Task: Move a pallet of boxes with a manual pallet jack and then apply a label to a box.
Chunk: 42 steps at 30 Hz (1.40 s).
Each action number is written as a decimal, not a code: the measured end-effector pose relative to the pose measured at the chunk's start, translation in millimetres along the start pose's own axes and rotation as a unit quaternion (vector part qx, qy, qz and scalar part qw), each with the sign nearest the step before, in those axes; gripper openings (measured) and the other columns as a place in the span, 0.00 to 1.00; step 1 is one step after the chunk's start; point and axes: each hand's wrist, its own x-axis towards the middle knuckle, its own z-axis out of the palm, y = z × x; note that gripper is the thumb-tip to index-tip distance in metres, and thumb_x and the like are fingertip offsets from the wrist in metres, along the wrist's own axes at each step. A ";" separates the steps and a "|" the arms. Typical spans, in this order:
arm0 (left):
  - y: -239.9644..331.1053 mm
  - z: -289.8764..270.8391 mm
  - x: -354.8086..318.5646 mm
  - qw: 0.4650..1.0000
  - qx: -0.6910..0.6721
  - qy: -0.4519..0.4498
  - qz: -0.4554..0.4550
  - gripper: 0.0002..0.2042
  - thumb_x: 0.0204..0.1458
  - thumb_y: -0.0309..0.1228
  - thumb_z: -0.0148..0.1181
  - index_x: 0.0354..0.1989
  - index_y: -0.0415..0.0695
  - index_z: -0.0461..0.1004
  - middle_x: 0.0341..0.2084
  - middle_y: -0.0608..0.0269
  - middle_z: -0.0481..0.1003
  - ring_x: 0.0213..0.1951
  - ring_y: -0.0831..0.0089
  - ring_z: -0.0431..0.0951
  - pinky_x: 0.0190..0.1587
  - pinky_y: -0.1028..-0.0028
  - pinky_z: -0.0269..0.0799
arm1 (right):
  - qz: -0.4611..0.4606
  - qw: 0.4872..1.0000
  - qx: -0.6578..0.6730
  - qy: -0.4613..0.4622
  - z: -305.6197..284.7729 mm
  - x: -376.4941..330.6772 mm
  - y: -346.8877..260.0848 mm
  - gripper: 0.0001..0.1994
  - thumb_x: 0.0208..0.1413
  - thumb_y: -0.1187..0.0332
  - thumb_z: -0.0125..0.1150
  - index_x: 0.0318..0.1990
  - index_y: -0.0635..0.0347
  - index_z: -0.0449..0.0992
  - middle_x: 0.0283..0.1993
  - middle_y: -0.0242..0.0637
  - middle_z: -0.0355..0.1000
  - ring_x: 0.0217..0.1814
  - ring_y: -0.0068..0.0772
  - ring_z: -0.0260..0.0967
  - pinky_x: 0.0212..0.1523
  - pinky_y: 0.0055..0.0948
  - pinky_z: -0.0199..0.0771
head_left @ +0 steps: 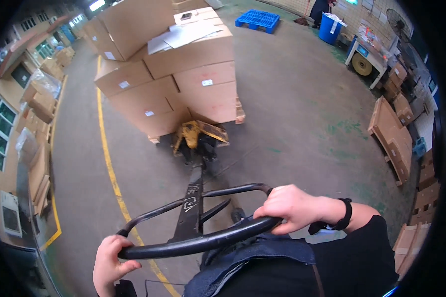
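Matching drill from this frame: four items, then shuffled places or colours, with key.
Items
1. Left hand
2. Right hand
3. Loose papers
4. Pallet in the far background

Places or colours
A. Blue
B. On the right end of the black handle
C. On top of the stacked cartons
D. On the left end of the black handle

Pairs: 1-D, 2-B, 3-C, 4-A

Beyond my fingers (115, 241) on the handle (203, 243), I see stacked cartons (205, 81) blocking straight ahead; bare floor (297, 123) opens ahead to their right.
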 end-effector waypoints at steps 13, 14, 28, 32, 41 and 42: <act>-42.4 -106.9 199.4 0.914 -0.071 0.388 0.091 0.09 0.44 0.21 0.57 0.32 0.42 0.64 0.20 0.72 0.60 0.24 0.81 0.60 0.27 0.80 0.59 | 0.073 0.826 -0.186 0.527 -123.0 172.9 70.9 0.11 0.36 0.78 0.60 0.30 0.60 0.69 0.29 0.45 0.68 0.33 0.45 0.67 0.34 0.31 0.67; -40.5 -119.6 213.8 0.915 -0.077 0.389 0.078 0.08 0.45 0.22 0.57 0.31 0.42 0.64 0.19 0.71 0.60 0.24 0.81 0.60 0.26 0.79 0.59 | 0.089 0.818 -0.198 0.533 -135.6 188.4 75.9 0.10 0.37 0.76 0.60 0.30 0.60 0.69 0.30 0.46 0.68 0.34 0.47 0.67 0.34 0.33 0.67; -40.2 -130.1 261.3 0.887 0.051 0.459 0.016 0.09 0.40 0.20 0.55 0.33 0.40 0.67 0.21 0.57 0.68 0.27 0.71 0.70 0.32 0.75 0.66 | 0.067 0.791 -0.214 0.569 -177.9 234.8 130.9 0.08 0.40 0.72 0.59 0.31 0.51 0.72 0.26 0.41 0.70 0.31 0.47 0.68 0.31 0.36 0.68; -33.3 -101.0 231.7 0.853 0.030 0.521 -0.017 0.12 0.41 0.19 0.57 0.35 0.39 0.67 0.23 0.63 0.68 0.28 0.80 0.68 0.33 0.80 0.65 | 0.006 0.823 -0.177 0.540 -181.3 248.3 149.2 0.12 0.36 0.78 0.58 0.32 0.57 0.72 0.26 0.43 0.70 0.30 0.44 0.70 0.32 0.31 0.69; 32.2 -43.9 200.8 0.751 0.079 0.632 -0.174 0.13 0.49 0.25 0.56 0.43 0.43 0.66 0.23 0.73 0.63 0.20 0.87 0.58 0.21 0.86 0.53 | -0.187 0.858 0.007 0.479 -219.3 327.1 227.7 0.08 0.38 0.73 0.60 0.28 0.58 0.70 0.24 0.43 0.68 0.28 0.46 0.69 0.29 0.34 0.69; 50.5 -43.0 203.5 0.746 0.085 0.620 -0.228 0.14 0.48 0.23 0.57 0.44 0.43 0.66 0.25 0.71 0.64 0.21 0.86 0.60 0.22 0.86 0.54 | -0.192 0.856 0.018 0.480 -221.8 335.8 232.4 0.07 0.38 0.72 0.61 0.27 0.58 0.69 0.24 0.42 0.68 0.28 0.46 0.69 0.30 0.34 0.69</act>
